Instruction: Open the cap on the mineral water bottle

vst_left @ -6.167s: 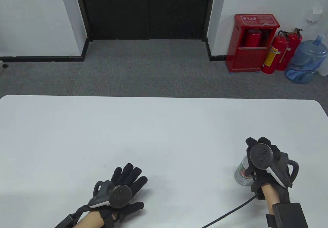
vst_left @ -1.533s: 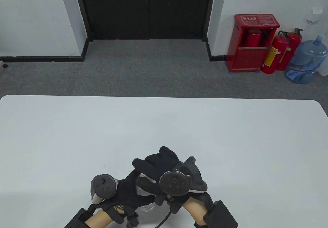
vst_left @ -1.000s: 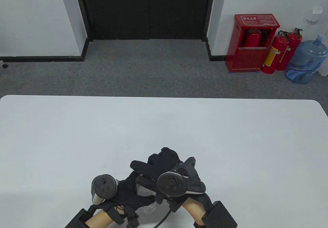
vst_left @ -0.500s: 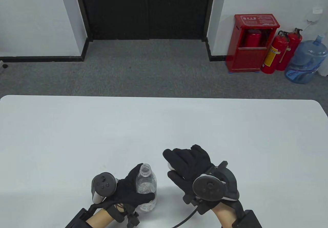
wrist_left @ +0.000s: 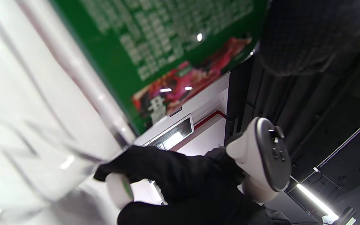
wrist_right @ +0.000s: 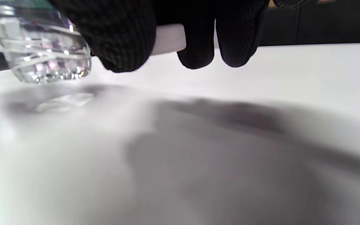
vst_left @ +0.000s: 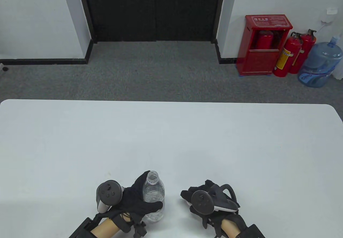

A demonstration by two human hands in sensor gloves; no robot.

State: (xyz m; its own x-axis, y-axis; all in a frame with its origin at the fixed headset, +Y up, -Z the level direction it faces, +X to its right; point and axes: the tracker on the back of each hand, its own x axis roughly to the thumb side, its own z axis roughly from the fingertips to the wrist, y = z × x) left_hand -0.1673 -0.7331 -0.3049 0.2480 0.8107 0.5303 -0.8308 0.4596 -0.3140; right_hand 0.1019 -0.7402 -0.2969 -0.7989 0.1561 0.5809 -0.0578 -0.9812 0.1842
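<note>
Since half a second ago the right hand (vst_left: 203, 201) has dropped from its raised position beside the bottle neck to a low position near the table (vst_left: 171, 131), with its back and tracker turned upward. The left hand and the bottle have not moved.

The table carries the whole work area. The mineral water bottle (vst_left: 153, 195) stands upright on it, directly to the inside of the left hand (vst_left: 134, 199) and well within reach of the right hand, which sits apart from it on the other side. The left hand grips the bottle body, fingers wrapped around the labelled section. The bottle mouth is open and bare.

The right hand holds the cap (wrist_right: 167, 39): the right wrist view shows a white disc pinched under the gloved fingers (wrist_right: 198, 47), just above the table surface. The left wrist view confirms the white cap (wrist_left: 119, 190) in the same grip.

Step in hand, by judgement: the unscrewing is complete and the cap is being set down. The next move calls for lowering the cap to contact, then releasing the pinch, while the left hand keeps the uncapped bottle steady to prevent a spill.
</note>
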